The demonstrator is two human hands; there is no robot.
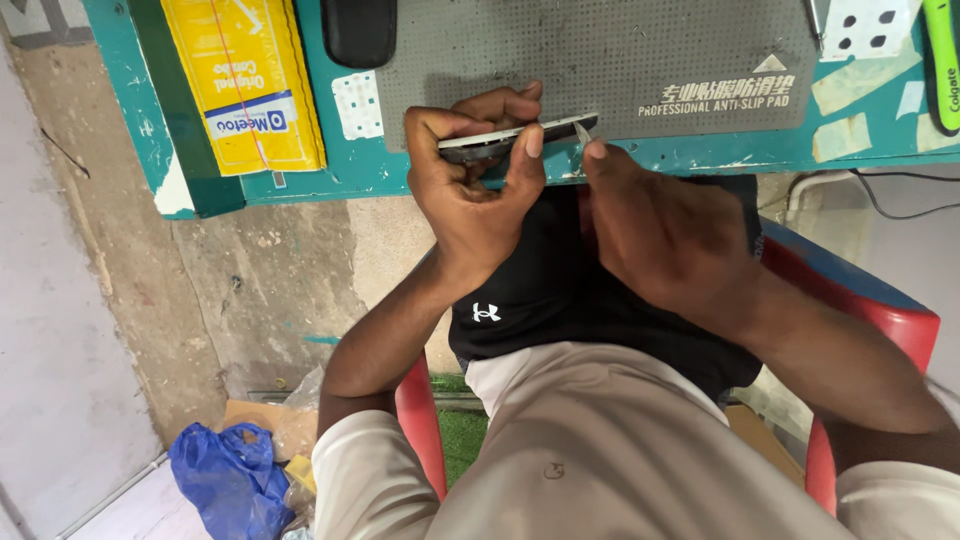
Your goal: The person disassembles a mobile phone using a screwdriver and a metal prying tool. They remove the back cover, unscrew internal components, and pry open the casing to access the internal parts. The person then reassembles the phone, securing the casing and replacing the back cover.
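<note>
The left hand [470,190] was closed around a phone [515,138], gripping it edge-on with the thumb over one long side and the fingers curled behind the other, so the thin edge faced up toward the camera. Held that way, the seam along the phone's side was exposed and kept steady. The phone hung just in front of the near edge of the table [700,160], above the person's lap, not resting on anything.

The right hand [660,235] was closed in a pinch on a small metal blade [582,132], whose tip met the right end of the phone at its edge. The pinch was close to the tip, likely for fine control at the seam.

Behind the phone, on the table, lay a grey anti-slip pad [600,60], its dotted surface bare where it showed. Left of the phone, a yellow packet [245,85] lay on the teal top, and a black object [358,30] sat at the pad's left corner. Far to the right of the phone, a green tube [940,65] lay at the table's end. Below the phone, the person sat in a red chair [880,310], and a blue bag [230,480] lay on the floor to the lower left.
</note>
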